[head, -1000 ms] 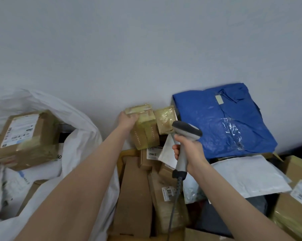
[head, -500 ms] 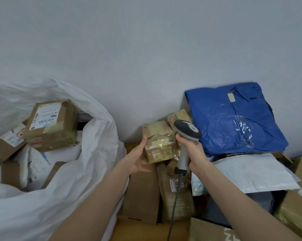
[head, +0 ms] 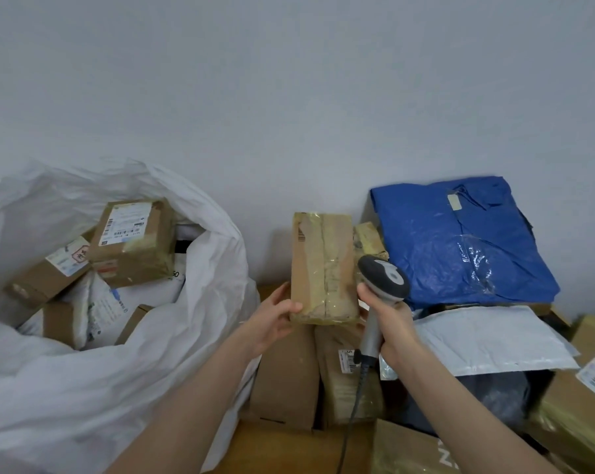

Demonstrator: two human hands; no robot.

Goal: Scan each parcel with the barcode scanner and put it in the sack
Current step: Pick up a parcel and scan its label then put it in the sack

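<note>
Parcel in hand: a taped cardboard parcel (head: 323, 268) is held upright in the middle of the scene, above the unsorted pile and just right of the sack's mouth.
Left hand: the left hand (head: 275, 316) holds the parcel by its lower left corner, thumb pressed on the near face. The fingers behind it are hidden.
Right hand: the right hand (head: 388, 323) has its fingers wrapped tight round the handle of the barcode scanner (head: 383, 280). The scanner's head is just beside the parcel's lower right edge.
Scan: no shipping label shows on the face turned this way, only a small printed code near the top left. Whether this parcel has been read I cannot tell.
Done so far: the white sack (head: 203, 268) on the left is open and already holds several parcels, among them a labelled box (head: 132, 241) on top and a smaller box (head: 46, 275) beside it.
Left to do: plenty, by the look of it. A blue-wrapped parcel (head: 460, 241) leans at the far right, a white mailer (head: 487, 340) lies below it, and brown boxes (head: 286, 378) lie under the hands, with more at the near right.
Stage: I'd call it mid-task, one parcel in hand between pile and sack.
</note>
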